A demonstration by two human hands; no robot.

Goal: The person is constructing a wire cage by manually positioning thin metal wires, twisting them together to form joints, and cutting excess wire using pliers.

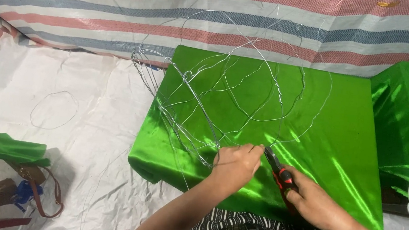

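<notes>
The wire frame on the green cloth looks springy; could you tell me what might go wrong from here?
The loose wire frame could spring toward the left hand pinching it beside the pliers in the right hand. The plier tips sit close to those fingers and might nip them. Wire ends may snag the satin cloth.

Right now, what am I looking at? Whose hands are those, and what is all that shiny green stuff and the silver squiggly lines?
This picture comes from a camera worn on a person's head, looking down at their own two bare hands. The left hand pinches a thin wire with its fingers. The right hand grips red-handled pliers, whose tip meets that wire. The silver squiggles are a tangle of wire loops bent into a cage-like frame. It rests on folded shiny green cloth. Underneath is a white sheet with one loose wire ring lying on it. Behind hangs a striped tarp.
</notes>
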